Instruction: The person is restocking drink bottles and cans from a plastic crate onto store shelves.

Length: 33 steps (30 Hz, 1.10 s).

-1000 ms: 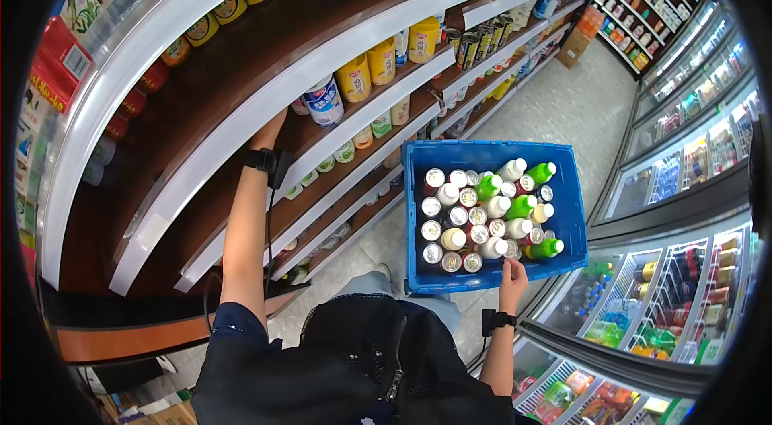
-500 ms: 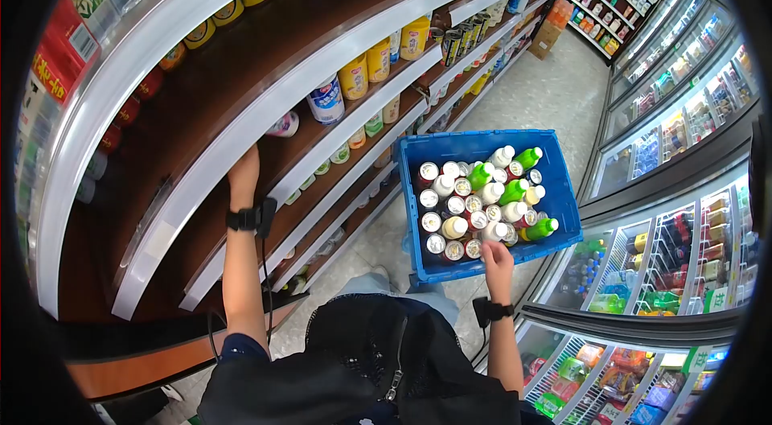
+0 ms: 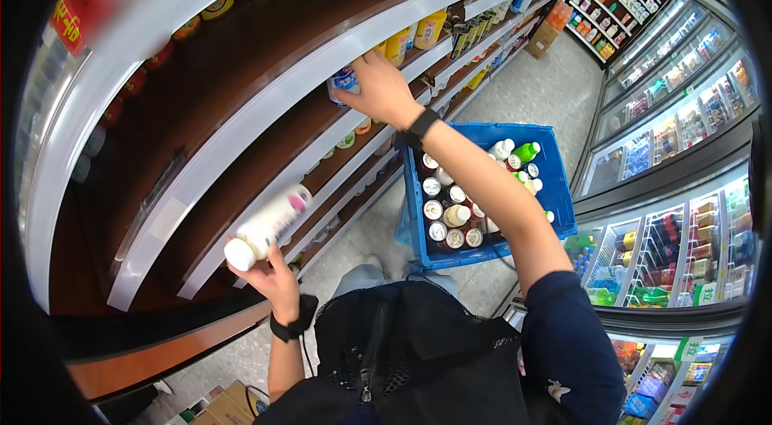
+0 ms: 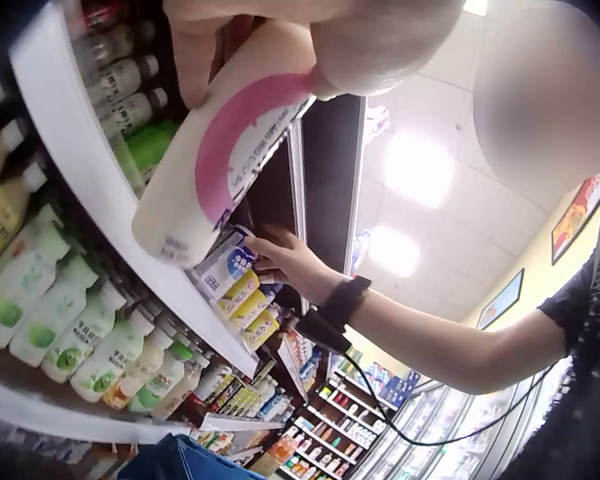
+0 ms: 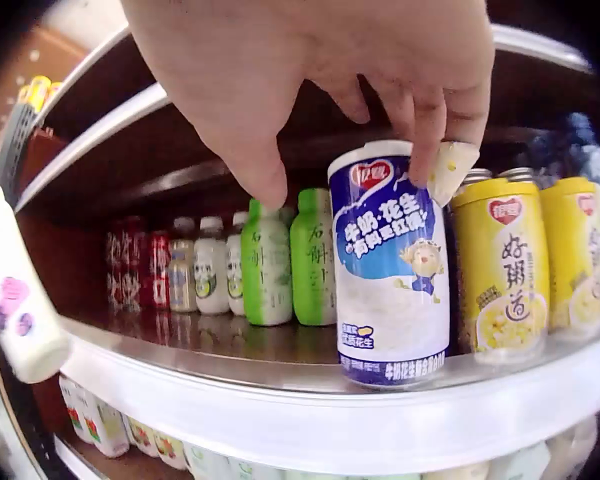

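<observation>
- At 12 o'clock, on the front edge of the shelf (image 3: 265, 103): can (image 5: 390, 270), gripped at its top by the right hand (image 3: 382, 91).
- Just right of the can: row of cans (image 5: 505, 270); behind, to its left: upright bottles (image 5: 265, 265).
- At 8 o'clock, before the shelving: bottle (image 3: 265, 225), tilted, in the left hand (image 3: 277, 280).
- Toward 3 o'clock, on the floor (image 3: 547, 95): crate (image 3: 563, 184) with drinks (image 3: 454, 216) upright inside, under the right forearm.
- Beyond it, at 3 o'clock: coolers (image 3: 683, 143).

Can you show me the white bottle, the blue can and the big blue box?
white bottle (image 3: 269, 225): head view, middle of its body.
blue can (image 5: 390, 270): right wrist view, on its front label.
big blue box (image 3: 561, 192): head view, on its right inner wall.
</observation>
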Motion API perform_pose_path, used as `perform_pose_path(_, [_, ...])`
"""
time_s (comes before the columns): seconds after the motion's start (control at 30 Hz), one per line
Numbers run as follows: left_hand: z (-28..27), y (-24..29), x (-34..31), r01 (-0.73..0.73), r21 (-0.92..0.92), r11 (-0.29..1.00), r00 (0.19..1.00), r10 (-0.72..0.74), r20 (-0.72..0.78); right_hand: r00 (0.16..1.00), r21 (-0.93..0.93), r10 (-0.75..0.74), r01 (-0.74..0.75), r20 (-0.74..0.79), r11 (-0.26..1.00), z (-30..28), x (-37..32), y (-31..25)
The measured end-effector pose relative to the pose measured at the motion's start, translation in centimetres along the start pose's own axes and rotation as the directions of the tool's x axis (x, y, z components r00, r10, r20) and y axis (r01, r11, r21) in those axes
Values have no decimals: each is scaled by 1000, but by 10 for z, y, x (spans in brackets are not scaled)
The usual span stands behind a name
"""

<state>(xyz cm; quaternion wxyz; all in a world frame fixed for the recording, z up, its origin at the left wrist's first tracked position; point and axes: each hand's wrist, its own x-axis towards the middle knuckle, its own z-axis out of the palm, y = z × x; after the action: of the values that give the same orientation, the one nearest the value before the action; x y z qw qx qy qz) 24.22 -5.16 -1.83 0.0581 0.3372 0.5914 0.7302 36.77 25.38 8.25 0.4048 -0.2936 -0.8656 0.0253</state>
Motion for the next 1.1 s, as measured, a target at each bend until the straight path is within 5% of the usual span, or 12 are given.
perform_pose_path(0.17, [-21, -13, -48, 314, 104, 944, 916, -330, 230, 967, -159, 54, -14, 250, 987, 20, 23, 4])
perform_pose_path(0.33, [-27, -34, -64, 234, 312, 921, 808, -363, 464, 939, -152, 83, -34, 333, 988, 26, 31, 23])
perform_pose_path(0.4, [-19, -37, -58, 27, 320, 947, 733, -236, 638, 913, -118, 140, -102, 383, 988, 24, 30, 28])
perform_pose_path(0.47, [1, -32, -54, -50, 297, 954, 713, -174, 679, 987, -33, 54, -50, 154, 998, 22, 19, 23])
perform_pose_path(0.5, [13, -24, -51, -119, 271, 955, 665, -127, 736, 961, 20, 206, -214, 184, 977, 13, 12, 19])
perform_pose_path(0.53, [24, -19, -50, -185, 240, 953, 610, -80, 788, 960, 18, 211, -218, 183, 976, 9, 1, 22])
perform_pose_path(0.6, [45, -18, -56, -192, 232, 954, 574, -83, 814, 988, 176, 87, -109, 127, 978, -3, -20, 30])
perform_pose_path(0.8, [98, -14, -69, -170, 94, 981, 468, -4, 884, 990, 312, 88, -49, -112, 949, -67, -93, 31])
perform_pose_path(0.93, [137, -10, -78, -137, 144, 980, 370, -84, 925, 915, 556, 399, -361, 57, 748, -131, -160, 54])
perform_pose_path(1.1, [159, -75, -102, -204, 145, 968, 257, -90, 962, 780, 384, 623, -594, 61, 706, -159, -266, 93])
